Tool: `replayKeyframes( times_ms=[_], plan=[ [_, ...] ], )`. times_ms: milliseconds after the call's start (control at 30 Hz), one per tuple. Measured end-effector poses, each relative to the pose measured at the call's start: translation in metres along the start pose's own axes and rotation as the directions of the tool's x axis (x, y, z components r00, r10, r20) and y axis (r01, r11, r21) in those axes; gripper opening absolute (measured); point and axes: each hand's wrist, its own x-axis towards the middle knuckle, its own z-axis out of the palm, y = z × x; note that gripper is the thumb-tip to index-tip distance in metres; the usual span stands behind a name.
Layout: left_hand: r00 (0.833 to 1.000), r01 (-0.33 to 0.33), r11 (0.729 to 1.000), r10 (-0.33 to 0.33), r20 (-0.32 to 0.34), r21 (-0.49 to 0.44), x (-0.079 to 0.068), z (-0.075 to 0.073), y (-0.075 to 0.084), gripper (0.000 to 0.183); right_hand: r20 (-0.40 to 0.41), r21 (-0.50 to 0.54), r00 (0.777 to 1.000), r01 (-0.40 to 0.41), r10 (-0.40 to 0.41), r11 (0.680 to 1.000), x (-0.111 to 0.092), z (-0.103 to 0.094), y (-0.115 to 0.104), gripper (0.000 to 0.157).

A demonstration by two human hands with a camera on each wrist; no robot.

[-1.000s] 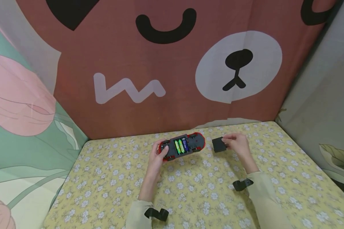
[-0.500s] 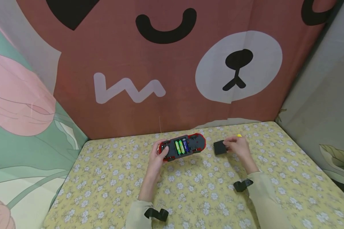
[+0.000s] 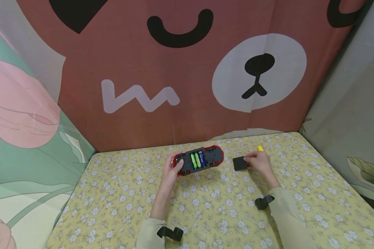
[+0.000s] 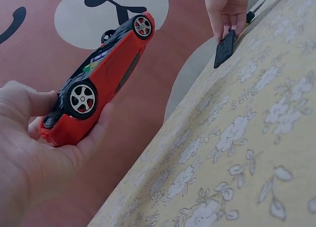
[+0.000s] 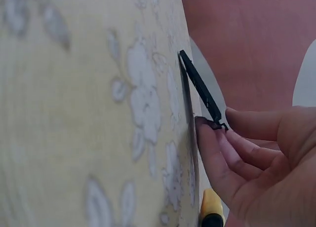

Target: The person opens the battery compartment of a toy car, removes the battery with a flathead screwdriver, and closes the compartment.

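My left hand grips the rear end of a red toy car, thumb on its black underside and fingers beneath. The car is upside down above the table. In the head view its battery compartment lies uncovered, with two green batteries and one dark blue battery side by side. To the right, my right hand pinches a square black battery cover at its right edge. The right wrist view shows that cover tilted, its far edge right at the tablecloth.
A yellow-handled screwdriver lies on the table behind my right hand; its yellow handle also shows in the right wrist view. A yellow floral cloth covers the table. A printed curtain hangs along the back edge.
My right hand has lowered the battery cover toward the table and slightly right. The yellow handle behind that hand has come into view. The left hand and car hold nearly still.
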Motion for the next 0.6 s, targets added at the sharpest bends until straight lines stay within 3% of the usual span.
replayKeyframes(
  times_ms=[400, 600],
  plan=[
    [1.0, 0.006, 1.0, -0.006, -0.015, -0.01, 0.0, 0.0, -0.001, 0.045, 0.091, -0.067, 0.996, 0.014, -0.008, 0.998, -0.002, -0.014, -0.004, 0.034],
    [1.0, 0.009, 1.0, -0.01, -0.016, -0.014, -0.001, 0.0, 0.001, 0.044, 0.023, -0.1, 0.998, 0.064, -0.062, 0.993, 0.0, -0.033, -0.003, 0.04]
  ],
)
